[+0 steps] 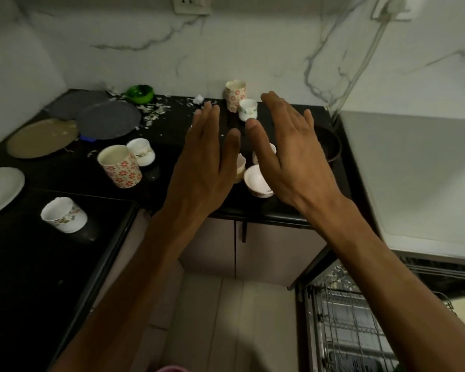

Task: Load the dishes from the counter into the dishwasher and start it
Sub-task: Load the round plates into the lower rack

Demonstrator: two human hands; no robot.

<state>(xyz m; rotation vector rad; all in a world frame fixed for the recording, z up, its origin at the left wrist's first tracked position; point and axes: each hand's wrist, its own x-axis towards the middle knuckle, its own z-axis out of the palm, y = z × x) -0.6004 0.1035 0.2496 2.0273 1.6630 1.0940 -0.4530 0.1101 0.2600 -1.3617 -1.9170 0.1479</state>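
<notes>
My left hand (207,157) and my right hand (282,154) hover flat, fingers straight, above the black counter (172,130), holding nothing. Under them stand small white cups, one cup (257,181) showing between the hands, others partly hidden. A flowered mug (120,166) and a small white cup (141,151) stand left of my left hand. Another flowered mug (235,95) and a white cup (248,110) stand near the wall. A white cup (63,214) sits at front left. The open dishwasher's wire rack (346,323) is at lower right.
Two grey plates (108,119), a tan plate (42,138) and a white plate (0,189) lie at the left. A green bowl (140,93) and white scraps sit by the wall. A dark pan (332,143) lies under my right hand. A white appliance top (414,170) fills the right.
</notes>
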